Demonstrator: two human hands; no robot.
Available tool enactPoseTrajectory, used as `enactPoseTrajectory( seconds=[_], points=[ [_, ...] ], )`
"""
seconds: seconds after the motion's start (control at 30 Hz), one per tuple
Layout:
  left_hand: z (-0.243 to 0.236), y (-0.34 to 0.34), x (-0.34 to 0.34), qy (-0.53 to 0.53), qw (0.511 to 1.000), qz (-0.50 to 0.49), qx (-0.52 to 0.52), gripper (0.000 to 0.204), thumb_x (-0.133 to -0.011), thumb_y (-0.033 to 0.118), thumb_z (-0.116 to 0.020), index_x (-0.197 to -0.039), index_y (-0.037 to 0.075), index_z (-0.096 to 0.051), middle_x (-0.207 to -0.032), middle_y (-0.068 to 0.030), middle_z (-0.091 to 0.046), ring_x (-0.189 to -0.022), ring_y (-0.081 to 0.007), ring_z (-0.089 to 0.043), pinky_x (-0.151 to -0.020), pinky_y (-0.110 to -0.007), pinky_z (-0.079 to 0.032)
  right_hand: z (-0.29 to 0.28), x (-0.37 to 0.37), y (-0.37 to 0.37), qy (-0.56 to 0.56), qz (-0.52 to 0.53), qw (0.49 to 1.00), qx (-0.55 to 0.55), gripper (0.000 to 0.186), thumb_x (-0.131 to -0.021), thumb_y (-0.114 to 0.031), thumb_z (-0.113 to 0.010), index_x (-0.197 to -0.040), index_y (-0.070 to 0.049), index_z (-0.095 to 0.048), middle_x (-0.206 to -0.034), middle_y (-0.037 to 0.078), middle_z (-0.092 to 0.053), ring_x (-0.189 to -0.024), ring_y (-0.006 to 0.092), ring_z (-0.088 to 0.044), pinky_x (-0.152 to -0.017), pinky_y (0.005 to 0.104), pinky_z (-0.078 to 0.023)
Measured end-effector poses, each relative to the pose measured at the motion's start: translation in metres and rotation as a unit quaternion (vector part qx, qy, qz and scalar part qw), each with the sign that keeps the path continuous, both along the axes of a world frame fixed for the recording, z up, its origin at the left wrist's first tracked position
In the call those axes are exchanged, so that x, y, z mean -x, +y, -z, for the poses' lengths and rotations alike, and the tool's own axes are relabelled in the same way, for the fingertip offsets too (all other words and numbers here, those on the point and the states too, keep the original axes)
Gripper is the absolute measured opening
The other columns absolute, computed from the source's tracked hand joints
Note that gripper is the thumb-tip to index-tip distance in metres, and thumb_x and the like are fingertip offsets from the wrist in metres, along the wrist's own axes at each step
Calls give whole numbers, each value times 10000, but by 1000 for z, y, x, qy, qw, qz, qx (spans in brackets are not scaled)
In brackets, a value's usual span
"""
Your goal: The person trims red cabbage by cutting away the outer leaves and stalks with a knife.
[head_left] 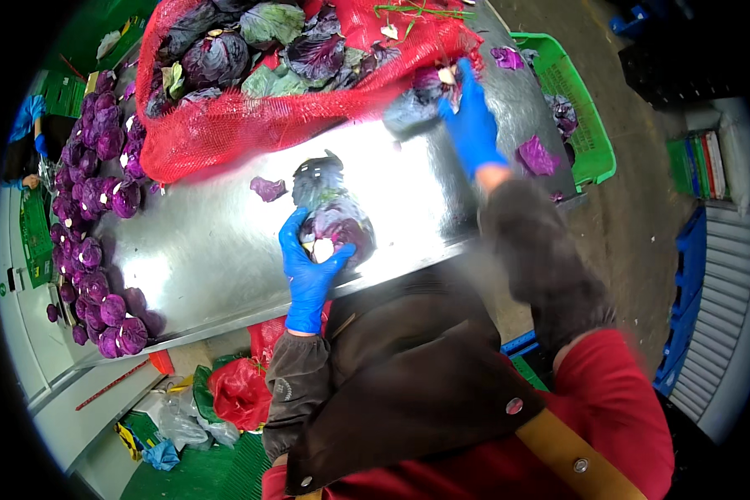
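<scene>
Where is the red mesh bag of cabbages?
In the head view, the red mesh bag lies at the top, on the table, beyond the left hand and mostly left of the right hand.

A hand could pass low over the bare steel tabletop (204, 258) between the piled red cabbages (92, 204) on the left and the cabbage (350, 237) under the left hand (312, 267); only a loose purple leaf (267, 189) lies toward that gap's far end. Beyond, the red mesh sack (217, 137) walls off the far side. Rightward from the held cabbage, metal lies open — up to the right hand (472, 125) and its forearm, which block the way to the green crate (596, 137).
</scene>
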State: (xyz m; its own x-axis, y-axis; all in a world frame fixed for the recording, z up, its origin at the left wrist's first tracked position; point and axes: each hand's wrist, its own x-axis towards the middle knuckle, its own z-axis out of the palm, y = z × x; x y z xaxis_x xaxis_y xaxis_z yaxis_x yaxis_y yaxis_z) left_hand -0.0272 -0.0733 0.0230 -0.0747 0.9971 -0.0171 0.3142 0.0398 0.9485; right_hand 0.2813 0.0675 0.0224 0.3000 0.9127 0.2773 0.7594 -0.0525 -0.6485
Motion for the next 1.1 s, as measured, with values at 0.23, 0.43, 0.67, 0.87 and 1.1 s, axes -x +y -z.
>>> enactPoseTrajectory(
  seconds=[0.23, 0.43, 0.67, 0.87, 1.1],
  points=[
    [9, 2, -15, 86, 996, -4, 19, 953, -629, 174, -905, -1422, 52, -391, -1371, -140, -396, -1254, -284, -449, -1090, -390, -372, -9, 104, -122, 391, -199, 839, 320, 706, -815, -416, -764, -1387, -78, -525, -780, 116, -645, -672, 143, -590, -664, 324, -499],
    [2, 20, -15, 63, 997, 37, 41, 911, -594, 175, -921, -1365, 30, -457, -1292, -124, -462, -1199, -258, -486, -1060, -370, -402, 14, 93, -110, 313, -229, 879, 279, 547, -817, -332, -743, -1232, -3, -607, -835, 163, -682, -708, 216, -643, -683, 321, -514],
    [-4, 46, 14, -21, 975, 201, 94, 911, -559, 171, -934, -1347, 67, -488, -1314, -102, -498, -1209, -246, -514, -1049, -371, -430, 50, 61, -104, 142, -179, 951, 208, 304, -831, -134, -626, -1121, -43, -642, -860, 172, -692, -846, 321, -686, -769, 400, -537],
    [16, 36, 2, 58, 980, 183, 58, 1146, -606, 224, -924, -1511, 51, -242, -1462, -192, -360, -1325, -275, -435, -1090, -377, -397, 10, 99, -114, 153, -264, 943, 133, 485, -919, -376, -605, -1321, -110, -552, -1048, 199, -653, -922, 393, -648, -795, 453, -517],
    [-1, 26, -17, 98, 982, 147, 71, 1063, -616, 225, -920, -1467, 31, -313, -1473, -254, -361, -1358, -325, -408, -1076, -409, -404, 7, 100, -73, 52, -255, 917, 301, 414, -948, -365, -526, -1230, -69, -592, -1083, 206, -656, -924, 388, -654, -815, 427, -510]
  ],
)
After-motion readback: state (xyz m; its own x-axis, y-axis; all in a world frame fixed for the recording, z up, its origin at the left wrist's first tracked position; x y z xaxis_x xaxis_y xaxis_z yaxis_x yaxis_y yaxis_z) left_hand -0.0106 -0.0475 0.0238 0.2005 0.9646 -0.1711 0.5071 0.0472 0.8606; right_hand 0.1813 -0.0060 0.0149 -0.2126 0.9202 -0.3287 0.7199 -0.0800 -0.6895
